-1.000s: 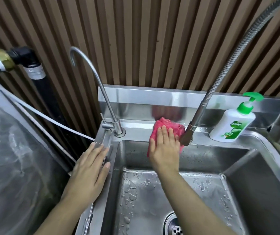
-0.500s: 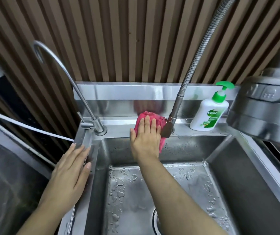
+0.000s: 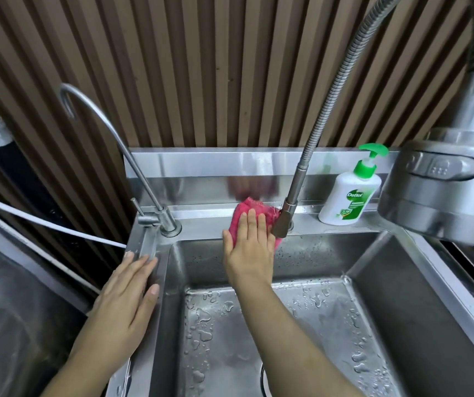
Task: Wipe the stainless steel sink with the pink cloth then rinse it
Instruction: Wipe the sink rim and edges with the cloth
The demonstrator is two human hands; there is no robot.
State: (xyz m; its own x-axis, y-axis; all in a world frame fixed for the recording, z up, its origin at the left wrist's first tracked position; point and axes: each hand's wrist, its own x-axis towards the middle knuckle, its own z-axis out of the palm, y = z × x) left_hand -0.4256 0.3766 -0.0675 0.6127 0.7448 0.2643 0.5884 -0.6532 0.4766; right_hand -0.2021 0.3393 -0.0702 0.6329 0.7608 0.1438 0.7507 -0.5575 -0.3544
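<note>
A: Where's the pink cloth (image 3: pixel 248 210) sitting?

B: At the 12 o'clock edge of the stainless steel sink (image 3: pixel 387 296), bunched on the back ledge and draped just over the rim onto the rear wall of the basin. Most of it is hidden under the right hand (image 3: pixel 248 247).

A: How is that hand on it?

B: Flat, palm down, fingers straight and close together, pressing the cloth against the steel rather than curling round it. The thumb sticks out toward 9 o'clock. The forearm runs up from 5 o'clock across the basin.

A: And the other hand?

B: The left hand (image 3: pixel 124 308) lies spread and flat on the sink's rim at 9 o'clock, fingers extended, holding nothing.

A: What's close to the cloth?

B: Touching or just beside it at 3 o'clock is the nozzle end of the spring-hose faucet (image 3: pixel 293 196), whose coiled hose arcs up toward 1 o'clock. At about 9 o'clock from the cloth, on the back-left corner of the ledge, stands a thin gooseneck tap (image 3: pixel 155 207). Further along the ledge at 3 o'clock is a white soap bottle (image 3: pixel 350 196) with a green pump, upright, apart from the cloth.

A: The basin itself?

B: Water droplets are scattered over the floor, and a slice of the drain (image 3: pixel 263 379) shows at 6 o'clock beside the forearm. A large metal spray head (image 3: pixel 436 193) looms at far 3 o'clock. Behind it all is a brown slatted wall (image 3: pixel 201 67); a white hose (image 3: pixel 43 222) crosses at 9 o'clock
</note>
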